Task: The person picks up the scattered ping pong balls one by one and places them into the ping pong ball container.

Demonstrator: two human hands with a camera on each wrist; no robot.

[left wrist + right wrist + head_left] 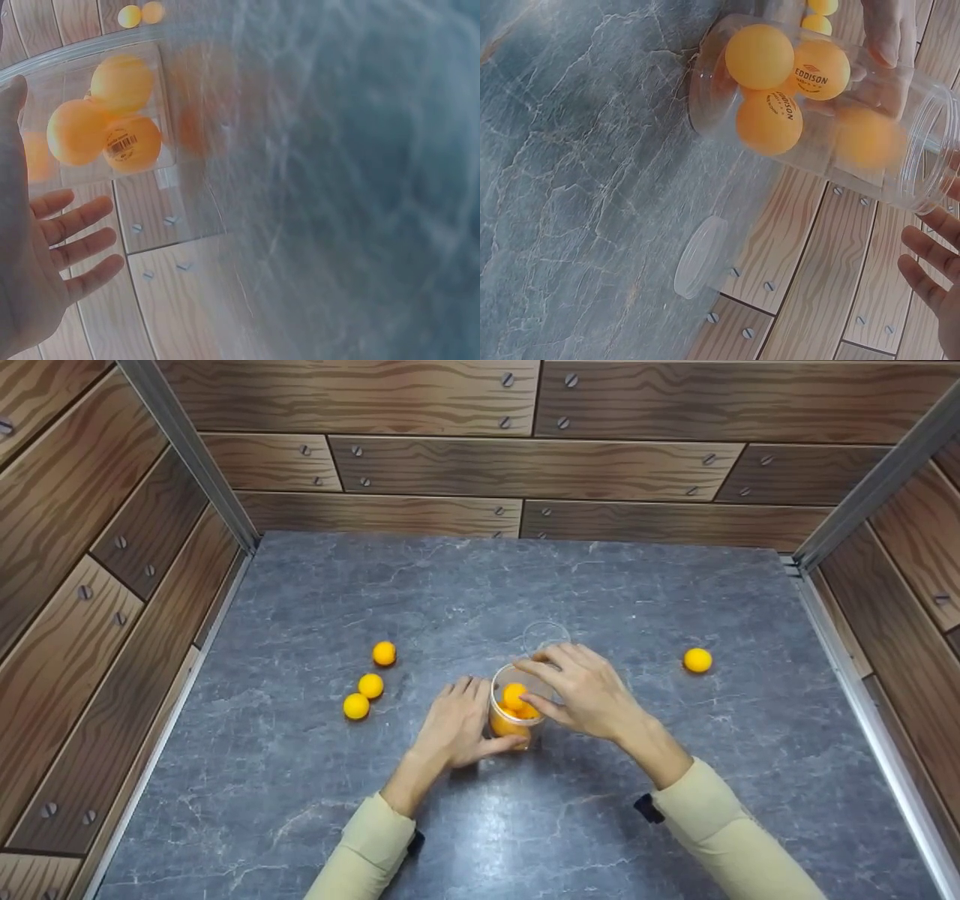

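Observation:
A clear plastic jar point(517, 727) stands upright with several orange table tennis balls point(769, 124) at its bottom. One more ball point(870, 139), blurred, is inside the jar nearer its mouth, below the right hand's fingertips. My left hand point(457, 724) holds the jar's left side, thumb across the front and fingers toward the back. Over the mouth, my right hand point(581, 690) has its fingers spread at the rim, with nothing between them. The left hand point(889, 45) shows through and beside the jar in the right wrist view.
Left of the jar lie three orange balls point(370, 686) on the grey marbled table point(600, 825). Another ball point(697, 661) lies far right. A clear round lid point(546, 636) lies behind the jar. Wood-patterned walls point(435, 465) enclose the back and sides.

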